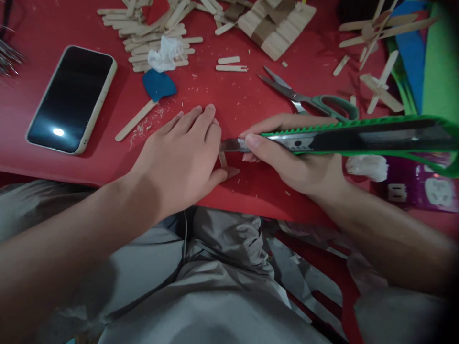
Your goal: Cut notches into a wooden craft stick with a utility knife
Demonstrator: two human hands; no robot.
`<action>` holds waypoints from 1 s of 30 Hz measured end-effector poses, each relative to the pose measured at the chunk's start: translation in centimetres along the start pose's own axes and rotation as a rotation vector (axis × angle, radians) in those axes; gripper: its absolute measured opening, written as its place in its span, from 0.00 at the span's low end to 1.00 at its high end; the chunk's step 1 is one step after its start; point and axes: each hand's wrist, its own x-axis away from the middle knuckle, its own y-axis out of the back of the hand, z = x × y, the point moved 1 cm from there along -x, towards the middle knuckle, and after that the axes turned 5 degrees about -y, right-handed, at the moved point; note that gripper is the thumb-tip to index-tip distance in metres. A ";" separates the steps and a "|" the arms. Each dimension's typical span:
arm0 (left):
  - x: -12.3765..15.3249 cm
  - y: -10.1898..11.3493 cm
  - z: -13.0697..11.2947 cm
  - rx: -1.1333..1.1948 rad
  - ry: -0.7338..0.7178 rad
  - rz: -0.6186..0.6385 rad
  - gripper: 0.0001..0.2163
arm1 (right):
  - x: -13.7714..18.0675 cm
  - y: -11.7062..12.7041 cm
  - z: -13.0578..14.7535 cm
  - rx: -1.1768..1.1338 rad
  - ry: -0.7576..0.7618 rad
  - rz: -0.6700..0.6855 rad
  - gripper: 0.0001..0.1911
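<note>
My right hand (297,162) is closed around a green box cutter (344,135), its thumb and fingers pinching near the blade end. The cutter's metal blade (233,145) points left and meets a small wooden craft stick (223,159) beside my left index finger. Pressed to the red table, my left hand (179,153) holds that stick down between thumb and fingers; most of the stick is hidden beneath the hand. Two cut stick pieces (231,68) lie beyond my hands. Scissors (304,98) with grey-green handles lie partly open behind my right hand.
A phone (71,98) lies at left, near a stick with a blue piece (159,86). Piled craft sticks (139,36) and a bundled stack (279,28) sit at the back. Joined sticks (382,91), coloured sheets (439,71) and a purple item (412,179) are at right.
</note>
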 end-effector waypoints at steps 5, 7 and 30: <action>0.1 -0.2 0.3 0.037 -0.014 -0.052 0.30 | 0.0 0.1 0.0 -0.016 0.026 0.026 0.07; 0.2 -0.3 0.4 0.037 -0.033 -0.068 0.30 | 0.0 0.1 0.1 -0.022 0.002 -0.002 0.06; 0.2 -0.1 0.2 -0.038 -0.045 -0.017 0.31 | -0.1 0.1 -0.1 -0.034 0.006 0.045 0.07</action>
